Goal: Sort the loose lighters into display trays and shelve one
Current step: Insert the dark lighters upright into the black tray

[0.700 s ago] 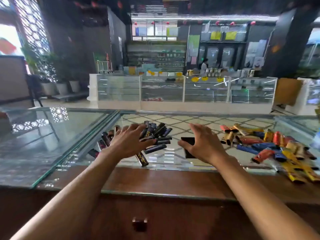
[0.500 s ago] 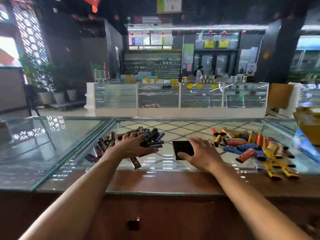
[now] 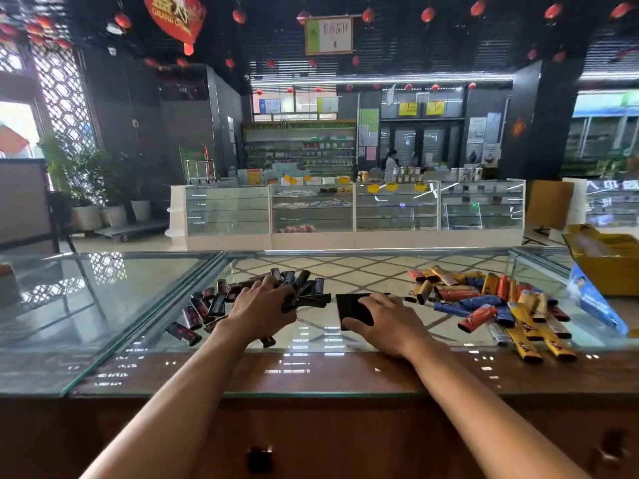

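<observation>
Fingertips of left hand (image 3: 261, 312) are sunk in the dark lighters (image 3: 214, 305), curled. Knuckles hide them, so cannot tell if they grip any. Right hand (image 3: 389, 324) lies flat with fingers fairly straight on the black tray (image 3: 347, 305), covering its near right part. Coloured lighters (image 3: 484, 302) are heaped right of those fingers, apart. Yellow box (image 3: 608, 271) is cut off at the frame edge. Glass counter (image 3: 363, 271), wood rim (image 3: 345, 371) nearest. Showcases (image 3: 311, 209) behind, contents blurry.
</observation>
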Motion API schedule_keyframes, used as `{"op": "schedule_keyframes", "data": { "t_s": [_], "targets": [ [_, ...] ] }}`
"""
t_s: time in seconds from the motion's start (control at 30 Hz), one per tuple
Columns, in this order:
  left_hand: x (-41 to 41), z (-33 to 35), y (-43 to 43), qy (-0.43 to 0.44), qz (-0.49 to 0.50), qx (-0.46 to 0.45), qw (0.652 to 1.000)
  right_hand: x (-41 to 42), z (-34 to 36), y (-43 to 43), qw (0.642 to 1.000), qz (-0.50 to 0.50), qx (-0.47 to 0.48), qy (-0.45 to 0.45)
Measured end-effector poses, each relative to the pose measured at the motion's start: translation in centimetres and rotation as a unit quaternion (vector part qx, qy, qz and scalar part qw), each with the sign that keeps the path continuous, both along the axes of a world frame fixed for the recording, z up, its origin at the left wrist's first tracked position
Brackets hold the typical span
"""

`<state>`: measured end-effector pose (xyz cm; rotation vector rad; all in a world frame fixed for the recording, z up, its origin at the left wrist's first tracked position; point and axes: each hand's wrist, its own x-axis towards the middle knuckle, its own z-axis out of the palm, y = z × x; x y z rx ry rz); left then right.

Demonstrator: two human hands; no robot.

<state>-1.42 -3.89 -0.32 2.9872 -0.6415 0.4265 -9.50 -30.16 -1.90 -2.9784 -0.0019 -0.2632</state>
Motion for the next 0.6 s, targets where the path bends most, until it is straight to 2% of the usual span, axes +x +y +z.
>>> {"op": "schedule_keyframes", "data": {
  "t_s": [0.23,0.43,0.6],
  "targets": [
    [-0.1,1.1,-0.2,-0.036,-0.01,0.09,0.995,0.3,0.0,0.0,1.0,-0.003,-0.005,-0.006],
    [-0.2,2.0,0.1,-0.029,-0.043,0.09,0.995,0.1,0.1,0.1,1.0,-0.001,-0.004,-0.017],
    [-0.4,1.5,0.3,-0.039,-0.014,0.056,0.998,0.1,0.2,0.1,1.0,0.006,0.001,-0.016]
  ]
}}
